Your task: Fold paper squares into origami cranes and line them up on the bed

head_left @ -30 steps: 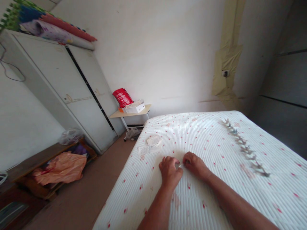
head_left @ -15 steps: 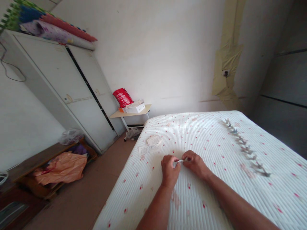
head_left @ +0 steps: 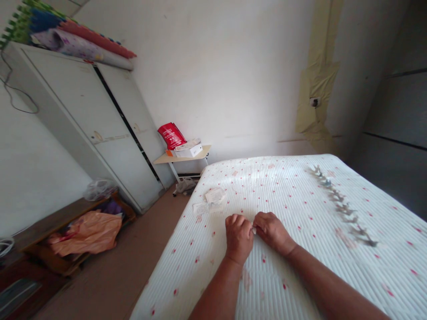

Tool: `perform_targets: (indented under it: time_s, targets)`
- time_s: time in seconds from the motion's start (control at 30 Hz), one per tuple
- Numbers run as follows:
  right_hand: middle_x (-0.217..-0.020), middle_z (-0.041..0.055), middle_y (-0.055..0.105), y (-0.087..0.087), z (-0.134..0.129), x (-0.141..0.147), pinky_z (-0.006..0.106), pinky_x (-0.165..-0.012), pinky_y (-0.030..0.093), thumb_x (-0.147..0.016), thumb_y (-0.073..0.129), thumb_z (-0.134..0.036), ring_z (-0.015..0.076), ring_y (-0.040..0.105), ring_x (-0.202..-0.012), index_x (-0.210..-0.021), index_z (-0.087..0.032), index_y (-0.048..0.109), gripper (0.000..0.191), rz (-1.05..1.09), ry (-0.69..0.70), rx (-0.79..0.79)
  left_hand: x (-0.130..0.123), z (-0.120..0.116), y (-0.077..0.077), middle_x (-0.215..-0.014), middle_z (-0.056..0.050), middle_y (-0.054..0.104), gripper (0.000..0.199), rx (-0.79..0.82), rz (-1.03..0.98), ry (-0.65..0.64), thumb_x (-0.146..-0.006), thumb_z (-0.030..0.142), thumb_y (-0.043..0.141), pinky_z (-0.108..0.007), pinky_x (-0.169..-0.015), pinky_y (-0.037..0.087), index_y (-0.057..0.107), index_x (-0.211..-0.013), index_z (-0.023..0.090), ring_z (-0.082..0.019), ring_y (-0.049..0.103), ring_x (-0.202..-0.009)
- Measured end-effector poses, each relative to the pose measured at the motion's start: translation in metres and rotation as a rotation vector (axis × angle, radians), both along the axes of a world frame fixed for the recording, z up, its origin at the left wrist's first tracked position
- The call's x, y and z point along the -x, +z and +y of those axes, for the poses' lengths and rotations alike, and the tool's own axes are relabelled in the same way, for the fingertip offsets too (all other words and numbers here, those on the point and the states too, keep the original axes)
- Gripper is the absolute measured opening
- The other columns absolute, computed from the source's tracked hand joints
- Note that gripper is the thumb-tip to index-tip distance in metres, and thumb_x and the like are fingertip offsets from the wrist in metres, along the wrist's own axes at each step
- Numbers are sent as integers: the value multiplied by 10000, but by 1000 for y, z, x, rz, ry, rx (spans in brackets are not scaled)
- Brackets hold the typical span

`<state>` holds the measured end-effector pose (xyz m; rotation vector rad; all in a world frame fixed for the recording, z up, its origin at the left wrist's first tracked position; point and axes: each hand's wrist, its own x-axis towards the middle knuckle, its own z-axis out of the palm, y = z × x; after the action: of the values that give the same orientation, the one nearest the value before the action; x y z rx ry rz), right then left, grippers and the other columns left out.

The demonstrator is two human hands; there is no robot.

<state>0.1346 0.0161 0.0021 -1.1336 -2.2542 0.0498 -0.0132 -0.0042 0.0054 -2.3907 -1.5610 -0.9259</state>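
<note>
Over the quilted white bed cover, my left hand and my right hand meet with fingertips almost touching. Both are closed in a pinch on one small folded piece of paper, of which only a pale tip shows between them. The fingers hide the rest of it. Beyond my left hand lie several printed paper slips, flat on the cover. Off to the right, several folded paper figures stand in a slanting row, too blurred to make out fully.
A small table holding a red bag and a white box stands past the bed's far left corner. Left of the bed are a grey cabinet and a low wooden bench with an orange plastic bag.
My hands have drawn closer together and rolled inward, so their backs now face up. Less of the folded paper shows between the fingers. The slips and the row of figures lie unchanged.
</note>
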Motion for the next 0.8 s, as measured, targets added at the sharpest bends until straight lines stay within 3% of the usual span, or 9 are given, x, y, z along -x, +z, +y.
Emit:
perform_targets:
  time_s: [0.23, 0.43, 0.8]
  targets:
    - [-743, 19, 587, 0, -4, -1, 249, -655, 322, -797, 494, -94, 127, 541, -712, -679, -166, 600, 174, -156, -40, 124, 0, 0, -7, -737, -28, 560, 87, 107, 57, -14, -724, 136, 580, -327, -735, 320, 585, -658, 192, -185, 471, -824]
    - [-782, 18, 582, 2, -10, -7, 274, -746, 351, -803, 492, -115, 135, 550, -774, -724, -190, 625, 171, -145, -8, 171, 3, 2, -12, -757, -22, 576, 77, 221, -43, -25, -688, 130, 607, -313, -774, 335, 622, -659, 200, -176, 480, -832]
    - [-754, 23, 597, 3, -10, -9, 246, -697, 373, -823, 499, -180, 136, 562, -744, -688, -186, 646, 200, -21, -15, 236, 4, 5, -11, -709, -1, 606, 94, 275, -122, 18, -719, 177, 600, -279, -745, 336, 653, -645, 201, -141, 507, -770]
